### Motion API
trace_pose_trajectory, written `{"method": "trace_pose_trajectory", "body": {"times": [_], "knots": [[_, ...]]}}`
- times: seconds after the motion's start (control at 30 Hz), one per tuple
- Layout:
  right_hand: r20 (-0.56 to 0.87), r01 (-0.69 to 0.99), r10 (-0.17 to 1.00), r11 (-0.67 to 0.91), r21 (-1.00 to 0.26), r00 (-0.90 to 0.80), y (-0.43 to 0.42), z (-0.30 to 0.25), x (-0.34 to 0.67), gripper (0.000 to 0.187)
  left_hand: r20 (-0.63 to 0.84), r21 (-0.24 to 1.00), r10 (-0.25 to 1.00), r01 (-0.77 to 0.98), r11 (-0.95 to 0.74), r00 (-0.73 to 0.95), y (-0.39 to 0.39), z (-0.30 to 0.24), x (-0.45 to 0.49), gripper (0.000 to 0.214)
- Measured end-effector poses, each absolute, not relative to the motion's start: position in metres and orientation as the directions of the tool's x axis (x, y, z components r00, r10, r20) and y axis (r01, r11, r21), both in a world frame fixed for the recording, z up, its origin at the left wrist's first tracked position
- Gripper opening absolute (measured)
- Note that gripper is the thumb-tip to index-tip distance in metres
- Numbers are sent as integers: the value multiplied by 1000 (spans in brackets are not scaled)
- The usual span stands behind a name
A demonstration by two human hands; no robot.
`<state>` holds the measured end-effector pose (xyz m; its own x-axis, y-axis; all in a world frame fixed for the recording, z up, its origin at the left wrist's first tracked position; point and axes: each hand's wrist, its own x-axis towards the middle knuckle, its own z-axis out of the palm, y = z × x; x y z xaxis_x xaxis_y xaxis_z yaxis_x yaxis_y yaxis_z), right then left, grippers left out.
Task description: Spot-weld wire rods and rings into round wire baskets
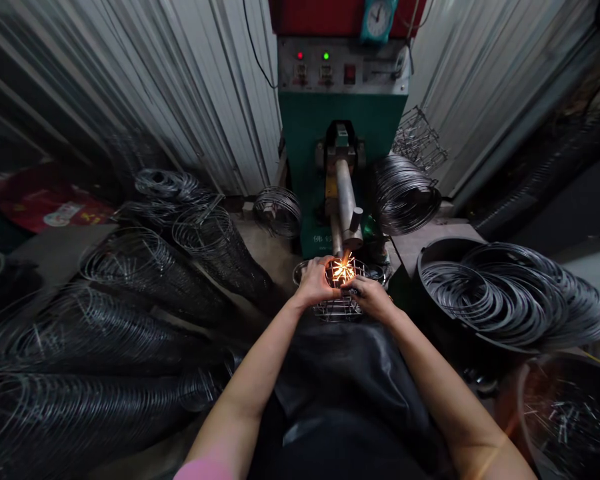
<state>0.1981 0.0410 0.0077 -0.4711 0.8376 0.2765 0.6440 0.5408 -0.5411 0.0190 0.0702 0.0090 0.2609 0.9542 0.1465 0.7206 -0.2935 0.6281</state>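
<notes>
A wire basket [339,309] of thin metal rods is held at the electrode tips of a green spot welder [349,200]. Bright orange sparks burst at the contact point and hide part of the wire there. My left hand [316,283] is closed around the basket's left side, thumb toward the middle. On the other side, my right hand [373,297] is closed with its fingers pinched near the sparks, at the basket's near right edge. Whether those fingers grip the basket or a separate small wire cannot be made out.
Tall stacks of wire hoops [105,327] lean at the left. At the right stand a black tub [423,267] of wire rings and a bucket [523,393] of short wire pieces. Wire coils [405,197] hang beside the welder. A black apron [340,373] covers my lap.
</notes>
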Motion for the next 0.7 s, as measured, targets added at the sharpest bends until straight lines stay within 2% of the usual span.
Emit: {"method": "trace_pose_trajectory", "body": {"times": [0.1,0.23,0.37,0.47,0.53,0.6,0.67,0.7], "knots": [[304,643,845,533,-550,-440,37,2,198,23,169,613,956,734,-291,238,66,9,22,78],[307,689,864,504,-521,-399,39,0,198,27,183,586,968,771,-249,174,68,9,26,83],[279,747,899,436,-501,-337,52,8,193,28,112,578,985,798,-170,128,81,13,28,83],[352,690,910,398,-605,-217,51,10,191,28,71,565,990,813,-142,124,87,15,28,82],[382,572,924,329,-752,-29,41,5,193,29,76,566,990,813,-138,115,89,15,28,84],[261,385,949,177,-906,178,27,-4,197,30,94,571,992,812,-120,80,92,14,28,85],[4,140,957,-38,-989,290,12,-16,203,31,105,583,993,806,-98,45,98,13,28,84],[-135,4,946,-142,-990,295,4,-22,206,31,102,590,994,803,-87,33,101,12,28,84]]}}
